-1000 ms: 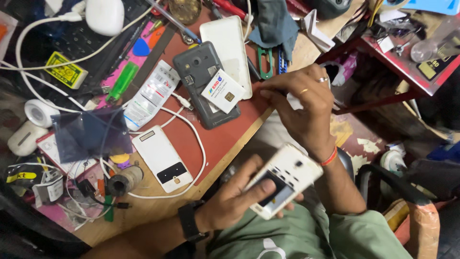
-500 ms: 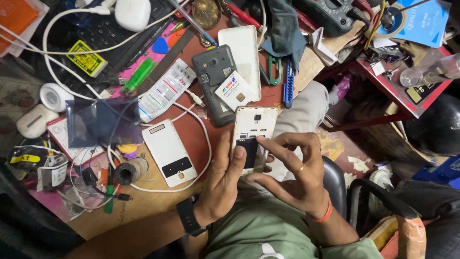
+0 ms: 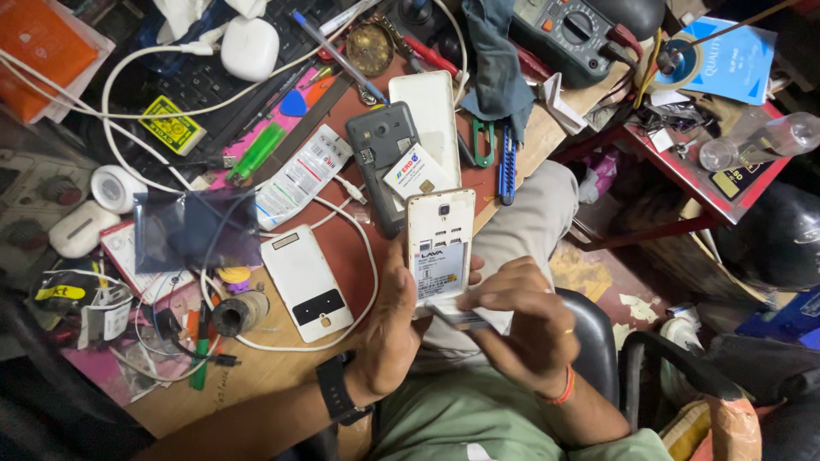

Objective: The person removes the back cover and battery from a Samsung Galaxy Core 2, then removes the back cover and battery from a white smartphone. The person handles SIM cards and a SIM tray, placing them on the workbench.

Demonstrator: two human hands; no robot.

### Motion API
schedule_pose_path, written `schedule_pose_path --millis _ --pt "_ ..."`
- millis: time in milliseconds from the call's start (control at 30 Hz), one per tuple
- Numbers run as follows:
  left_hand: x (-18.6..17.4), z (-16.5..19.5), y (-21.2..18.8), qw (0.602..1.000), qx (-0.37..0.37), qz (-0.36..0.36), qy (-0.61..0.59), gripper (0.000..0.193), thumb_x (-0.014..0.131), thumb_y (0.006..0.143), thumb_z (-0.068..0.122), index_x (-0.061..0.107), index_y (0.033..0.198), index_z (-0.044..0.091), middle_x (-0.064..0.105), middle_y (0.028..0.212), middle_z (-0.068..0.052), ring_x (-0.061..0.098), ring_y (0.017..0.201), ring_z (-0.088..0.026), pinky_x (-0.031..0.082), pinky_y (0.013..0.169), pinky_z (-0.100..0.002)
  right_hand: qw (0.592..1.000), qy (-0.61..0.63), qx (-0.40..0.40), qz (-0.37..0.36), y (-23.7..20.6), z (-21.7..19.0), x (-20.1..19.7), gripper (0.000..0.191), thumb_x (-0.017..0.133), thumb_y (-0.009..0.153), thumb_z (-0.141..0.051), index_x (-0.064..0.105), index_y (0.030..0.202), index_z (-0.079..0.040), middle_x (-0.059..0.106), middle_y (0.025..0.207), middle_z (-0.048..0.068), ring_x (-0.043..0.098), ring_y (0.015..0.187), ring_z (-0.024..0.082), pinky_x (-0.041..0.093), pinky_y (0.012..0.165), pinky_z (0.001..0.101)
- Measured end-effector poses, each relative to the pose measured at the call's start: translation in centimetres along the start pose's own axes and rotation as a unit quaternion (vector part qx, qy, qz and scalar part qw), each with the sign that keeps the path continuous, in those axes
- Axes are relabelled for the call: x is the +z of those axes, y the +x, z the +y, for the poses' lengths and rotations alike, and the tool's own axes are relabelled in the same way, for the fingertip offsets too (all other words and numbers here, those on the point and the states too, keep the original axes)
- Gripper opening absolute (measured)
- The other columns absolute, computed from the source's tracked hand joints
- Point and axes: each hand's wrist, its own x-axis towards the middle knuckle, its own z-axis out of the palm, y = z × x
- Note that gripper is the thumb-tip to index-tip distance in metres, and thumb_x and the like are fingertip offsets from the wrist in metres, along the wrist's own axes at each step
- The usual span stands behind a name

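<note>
Nearest to me, my right hand point(image 3: 525, 329) is closed in a pinch on a thin grey flat piece point(image 3: 457, 318), which lies at the lower edge of the white phone point(image 3: 440, 243); I cannot tell if the piece is touching the phone. My left hand point(image 3: 397, 320) is wrapped around the phone from its left side and the thumb presses on the open back. The phone has no back cover, and it is held upright in the air, just in front of the table edge and above my lap.

Just left of the phone, a white back cover point(image 3: 306, 282) lies flat on the wooden table point(image 3: 265, 376), with a white cable point(image 3: 363, 282) curving around it. Directly behind the phone lies a dark grey phone point(image 3: 382, 162), also open, with a small card point(image 3: 416, 175) on top of it. Beside this one, to the right, is a second white cover point(image 3: 430, 119). Right of the phone, a blue knife point(image 3: 508, 162) and green scissors point(image 3: 481, 141) lie near the table edge. Far behind the phone, on the right, sits a grey multimeter point(image 3: 568, 34), and far left is a white earbud case point(image 3: 249, 47).
</note>
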Motion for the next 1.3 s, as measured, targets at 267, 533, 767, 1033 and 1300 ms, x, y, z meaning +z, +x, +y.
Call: schedule_pose_path --millis 267,533,767,1033,1300 --pt "0.4 1.6 0.6 0.998 -0.057 -0.007 -0.014 0.076 0.042 0.107 0.053 0.020 0.162 0.005 0.060 0.136 -0.023 0.066 0.118 -0.028 0.056 0.101 -0.044 0.957 0.173 0.116 0.203 -3.1 1.6 -1.6 0.015 0.074 0.096 -0.002 0.064 0.105 0.001 0.060 0.100 0.010 0.060 0.091 0.020 0.050 0.082 0.0342" --pt "1.3 4.3 1.4 0.899 -0.107 -0.082 0.417 0.079 0.091 0.071 0.035 0.050 0.131 0.004 0.076 0.107 -0.016 0.077 0.098 -0.024 0.059 0.084 -0.038 0.900 0.263 0.200 0.283 -3.7 3.1 -5.2 0.012 0.060 0.106 -0.004 0.055 0.118 -0.003 0.055 0.111 0.011 0.060 0.102 0.023 0.050 0.086 0.0360" --pt "0.1 5.7 0.0 0.849 -0.139 0.053 0.506 0.079 0.087 0.065 0.027 0.050 0.132 0.008 0.077 0.091 -0.015 0.079 0.080 -0.027 0.060 0.070 -0.039 0.877 0.323 0.288 0.207 -4.0 4.0 -6.6 0.015 0.055 0.105 -0.004 0.053 0.119 -0.001 0.058 0.110 0.015 0.061 0.097 0.024 0.051 0.084 0.0388" --pt "-1.5 7.6 -2.0 0.797 -0.050 0.158 0.581 0.062 0.083 0.072 0.023 0.052 0.123 0.007 0.075 0.097 -0.016 0.075 0.089 -0.032 0.056 0.070 -0.042 0.886 0.317 0.302 0.152 -3.9 4.6 -5.2 0.015 0.057 0.106 -0.004 0.054 0.120 0.001 0.061 0.110 0.016 0.063 0.098 0.025 0.052 0.085 0.0386" --pt "-2.4 7.7 -0.7 0.686 0.036 0.075 0.723 0.066 0.082 0.071 0.027 0.052 0.123 -0.002 0.068 0.098 -0.022 0.067 0.089 -0.041 0.052 0.078 -0.050 0.892 0.293 0.313 0.145 -4.7 4.8 -5.9 0.017 0.061 0.104 -0.003 0.058 0.120 0.003 0.064 0.106 0.016 0.064 0.095 0.023 0.053 0.083 0.0384"
